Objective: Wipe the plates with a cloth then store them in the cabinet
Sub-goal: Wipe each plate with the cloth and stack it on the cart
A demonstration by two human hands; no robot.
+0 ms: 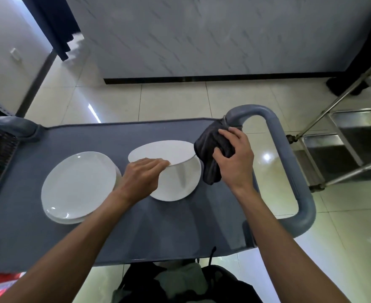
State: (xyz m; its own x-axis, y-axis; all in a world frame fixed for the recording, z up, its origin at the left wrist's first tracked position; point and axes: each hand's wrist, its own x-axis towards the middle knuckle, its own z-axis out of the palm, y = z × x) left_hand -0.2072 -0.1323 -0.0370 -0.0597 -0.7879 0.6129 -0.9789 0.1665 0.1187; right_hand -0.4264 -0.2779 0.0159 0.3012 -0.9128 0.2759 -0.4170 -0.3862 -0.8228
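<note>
Step in hand, as judged: a plate is being lifted off the right stack for wiping. The top plate [164, 153] is tilted, its near edge raised and pinched by the fingers of the left hand [144, 173]; the plate below [178, 182] is left flat on the cart top [92, 243]. A dark cloth [213, 154] is gripped in the curled fingers of the right hand [234, 158], just beside the tilted plate at its 3 o'clock and apparently not touching it.

A second stack of plates [78, 185] is noted at 9 o'clock of the left hand, near it. Whether these are already wiped cannot be told.

To do the step well, it is judged that the plate should be held firmly at the rim, since glazed ware is slippery, and raised clear of the one beneath before the cloth is brought across its face. The underside should be wiped too.

Surface: a grey plastic cart with a looped handle [289, 171] at 3 o'clock. Room: pale glossy floor tiles [171, 101], a marbled grey panel [202, 36] at 12 o'clock, a steel rack [344, 145] at 3 o'clock. No cabinet is identified with certainty.
</note>
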